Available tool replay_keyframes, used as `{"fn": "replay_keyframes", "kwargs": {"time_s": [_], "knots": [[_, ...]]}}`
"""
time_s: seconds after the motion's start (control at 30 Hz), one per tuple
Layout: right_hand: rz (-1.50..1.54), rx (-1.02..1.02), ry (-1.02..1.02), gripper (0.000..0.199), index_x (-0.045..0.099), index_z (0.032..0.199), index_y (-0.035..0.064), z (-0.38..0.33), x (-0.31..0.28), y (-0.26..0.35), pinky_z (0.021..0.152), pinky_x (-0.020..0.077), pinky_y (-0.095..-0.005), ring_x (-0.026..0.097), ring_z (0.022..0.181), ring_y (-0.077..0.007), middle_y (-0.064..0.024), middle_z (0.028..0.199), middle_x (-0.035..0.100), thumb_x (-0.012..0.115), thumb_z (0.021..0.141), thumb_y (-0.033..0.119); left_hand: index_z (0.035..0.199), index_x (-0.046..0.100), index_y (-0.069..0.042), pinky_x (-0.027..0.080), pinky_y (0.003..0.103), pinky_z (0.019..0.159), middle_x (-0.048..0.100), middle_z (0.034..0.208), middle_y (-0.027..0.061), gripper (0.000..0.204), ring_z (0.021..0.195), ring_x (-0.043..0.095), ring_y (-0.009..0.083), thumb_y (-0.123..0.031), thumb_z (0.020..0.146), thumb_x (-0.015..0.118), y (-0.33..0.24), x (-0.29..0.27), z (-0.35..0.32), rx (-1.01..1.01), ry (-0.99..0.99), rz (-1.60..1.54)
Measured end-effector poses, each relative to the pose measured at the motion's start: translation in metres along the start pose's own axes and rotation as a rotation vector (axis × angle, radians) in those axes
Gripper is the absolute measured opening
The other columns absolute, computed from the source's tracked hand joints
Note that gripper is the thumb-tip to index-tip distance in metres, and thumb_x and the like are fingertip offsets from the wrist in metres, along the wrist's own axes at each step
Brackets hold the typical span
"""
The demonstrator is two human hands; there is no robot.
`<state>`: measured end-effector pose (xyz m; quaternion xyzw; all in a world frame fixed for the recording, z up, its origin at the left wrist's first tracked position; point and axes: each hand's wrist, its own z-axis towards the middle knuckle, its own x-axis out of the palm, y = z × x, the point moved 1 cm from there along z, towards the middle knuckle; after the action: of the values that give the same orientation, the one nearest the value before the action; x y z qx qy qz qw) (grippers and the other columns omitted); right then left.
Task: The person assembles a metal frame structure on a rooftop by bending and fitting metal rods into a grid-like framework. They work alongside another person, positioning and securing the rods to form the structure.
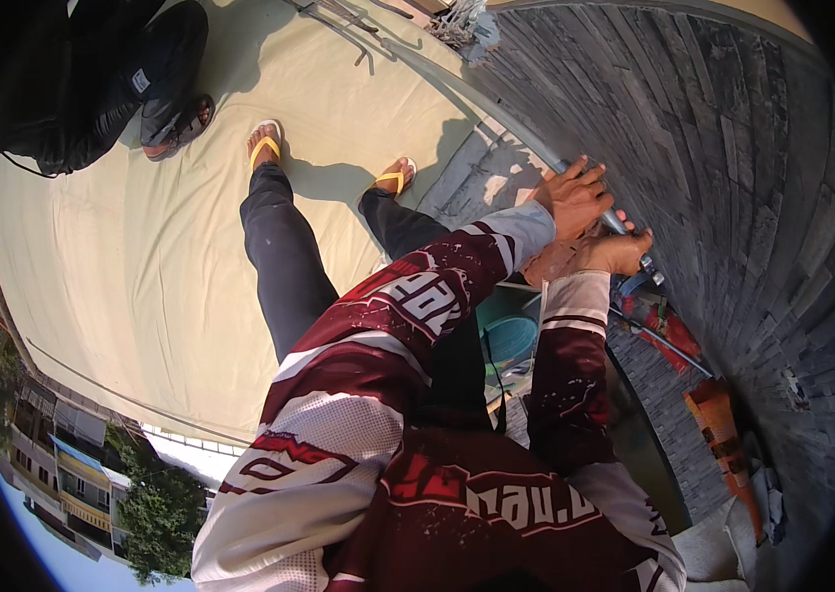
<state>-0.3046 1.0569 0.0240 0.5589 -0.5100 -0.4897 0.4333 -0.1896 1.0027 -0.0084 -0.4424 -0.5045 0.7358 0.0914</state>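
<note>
The left hand point(575, 202) has its fingers curled closed over a smooth, round grey metal pipe point(615, 221), and the right hand point(617, 254) is closed round the same pipe just below, near its blue-and-silver metal fitting point(648, 272). The pipe slants close beside a dark grey wall of rough, narrow stone strips point(723, 158). A creased cream fabric sheet point(171, 247) spreads under 2 yellow-strapped flip-flops point(264, 150), and a round green plastic tub point(510, 338) sits below the forearms.
</note>
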Motion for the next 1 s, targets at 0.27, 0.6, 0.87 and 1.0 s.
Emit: {"fn": "replay_keyframes", "kwargs": {"time_s": [0.27,0.6,0.87,1.0], "knots": [[-0.345,-0.183,0.715,0.076,0.032,0.146,-0.0015,-0.054,-0.098,0.064,0.104,0.0429,-0.0439,0.052,0.122,-0.0266,-0.0166,0.137,0.046,0.073,0.090,0.027,0.085,0.073,-0.014,0.045,0.038,0.095,0.073,0.085,0.0069,0.012,0.091,0.070,0.0253,-0.018,0.074,0.073,0.006,0.028,-0.016,-0.022,0.037,-0.117],[-1.917,-0.684,1.526,0.055,0.055,0.127,-0.0063,-0.071,-0.045,0.138,0.086,0.0541,-0.0502,0.067,0.096,-0.0479,-0.0325,0.100,0.067,0.073,0.087,0.028,0.081,0.072,-0.016,0.045,0.035,0.092,0.073,0.082,0.0031,0.011,0.094,0.068,0.0224,-0.018,0.070,0.072,0.003,0.057,-0.059,-0.030,0.104,-0.090],[-2.166,-0.603,1.438,0.036,0.055,0.110,0.0002,-0.047,-0.056,0.099,0.076,0.0532,-0.0585,0.066,0.087,-0.0519,-0.0322,0.087,0.068,0.068,0.091,0.028,0.078,0.074,-0.018,0.045,0.032,0.091,0.072,0.083,-0.0010,0.007,0.094,0.067,0.0183,-0.018,0.072,0.069,-0.008,0.069,-0.062,-0.057,-0.027,-0.020],[-2.178,-0.622,1.442,0.035,0.056,0.110,0.0007,-0.022,-0.076,0.084,0.077,0.0530,-0.0580,0.066,0.088,-0.0517,-0.0313,0.087,0.068,0.067,0.091,0.028,0.074,0.074,-0.017,0.045,0.031,0.090,0.071,0.083,-0.0026,0.006,0.094,0.067,0.0177,-0.017,0.073,0.068,-0.011,0.099,-0.059,-0.114,0.055,0.042]]}}
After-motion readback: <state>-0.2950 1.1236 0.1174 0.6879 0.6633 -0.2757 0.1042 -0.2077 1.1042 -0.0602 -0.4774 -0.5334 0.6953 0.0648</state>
